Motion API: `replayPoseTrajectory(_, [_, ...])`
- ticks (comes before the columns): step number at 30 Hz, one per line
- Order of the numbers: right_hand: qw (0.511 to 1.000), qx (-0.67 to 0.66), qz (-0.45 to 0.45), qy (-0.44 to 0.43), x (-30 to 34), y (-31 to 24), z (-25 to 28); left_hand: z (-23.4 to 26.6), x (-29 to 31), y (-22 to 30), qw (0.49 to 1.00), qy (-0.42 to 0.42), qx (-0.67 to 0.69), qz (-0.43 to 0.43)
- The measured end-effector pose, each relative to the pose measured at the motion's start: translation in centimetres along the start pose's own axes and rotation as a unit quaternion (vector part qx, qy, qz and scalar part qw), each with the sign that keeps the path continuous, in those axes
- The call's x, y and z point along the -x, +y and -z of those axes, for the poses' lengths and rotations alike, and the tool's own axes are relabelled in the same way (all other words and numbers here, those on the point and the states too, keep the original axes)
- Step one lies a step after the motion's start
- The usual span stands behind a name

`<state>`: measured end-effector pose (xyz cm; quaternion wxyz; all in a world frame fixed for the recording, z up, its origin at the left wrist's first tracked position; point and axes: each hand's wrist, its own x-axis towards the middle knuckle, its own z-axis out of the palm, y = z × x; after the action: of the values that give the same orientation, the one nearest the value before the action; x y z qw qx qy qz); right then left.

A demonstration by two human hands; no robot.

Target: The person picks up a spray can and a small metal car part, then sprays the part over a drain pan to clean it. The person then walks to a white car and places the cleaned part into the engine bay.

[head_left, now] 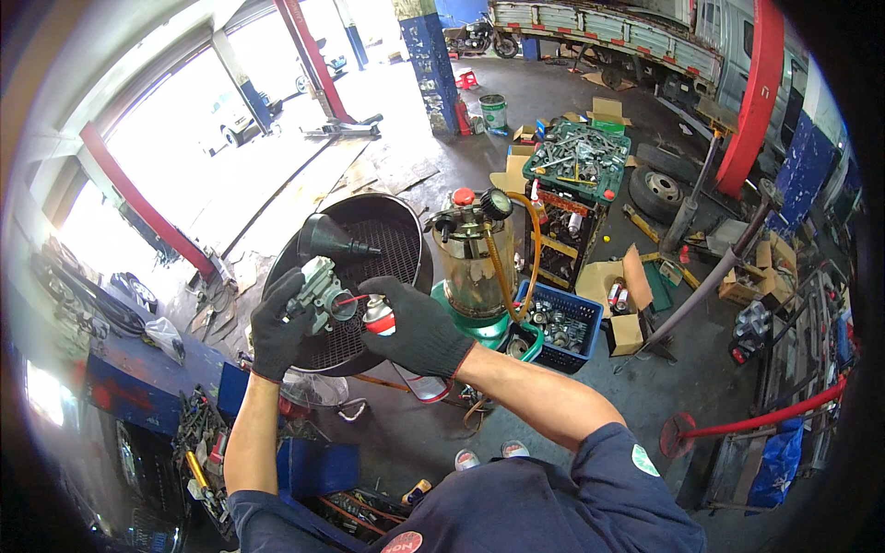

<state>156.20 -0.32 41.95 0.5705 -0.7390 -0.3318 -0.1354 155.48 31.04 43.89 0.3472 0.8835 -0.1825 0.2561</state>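
Black knit [265, 361] is wrapping the left hand [279, 324], which is curling round a knobbly metal part [318, 288], and the right hand [415, 323], which is gripping a can [379, 318] whose red straw [352, 299] is pointing at the part's round bore [343, 305]. Beneath, a round mesh-lined basin [398, 235] is standing; farther, a green tray [572, 187] is bearing jumbled tools [576, 152].

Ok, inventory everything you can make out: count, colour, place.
throttle body: 1, silver, in left hand
spray can: 1, red and white, in right hand
round drum: 1, black, below hands
funnel: 1, black, at drum's left side
fluid extractor: 1, clear with green base, right of drum
crate: 1, blue, right of extractor
tool tray: 1, green, beyond extractor
bucket: 1, green, upper centre
truck: 1, white, upper right
smaller clutter: too many to count
hands: 2, black-gloved, centre-left
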Motion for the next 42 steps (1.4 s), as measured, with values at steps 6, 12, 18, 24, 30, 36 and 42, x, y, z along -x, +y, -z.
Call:
replayPoseTrajectory(6, [0.996,0.035,-0.059,-0.061,0.8,-0.6,1.2,0.3,0.7,-0.4,0.997,0.035,0.037,0.055])
replayPoseTrajectory(12, [1.0,-0.019,0.006,-0.001,1.8,-2.2,2.2,0.4,2.6,-0.6,0.987,0.076,0.091,0.106])
replayPoseTrajectory(18, [0.999,-0.023,0.025,0.027,5.7,-3.1,4.2,0.8,5.5,0.0,0.967,0.13,0.143,0.163])
replayPoseTrajectory(24, [1.0,-0.01,0.014,0.001,6.6,-3.0,4.6,-0.2,6.3,-0.3,0.95,0.158,0.224,0.151])
replayPoseTrajectory(30, [0.999,0.008,0.037,0.007,5.8,-3.3,4.3,-1.1,6.4,-0.8,0.942,0.172,0.218,0.19])
replayPoseTrajectory(36, [0.998,-0.025,0.054,-0.016,5.3,-2.9,3.8,-1.3,6.0,-1.4,0.925,0.17,0.276,0.2])
replayPoseTrajectory(42, [0.998,-0.022,0.052,-0.011,4.6,-2.5,2.7,-0.8,5.9,-1.2,0.943,0.157,0.212,0.202])
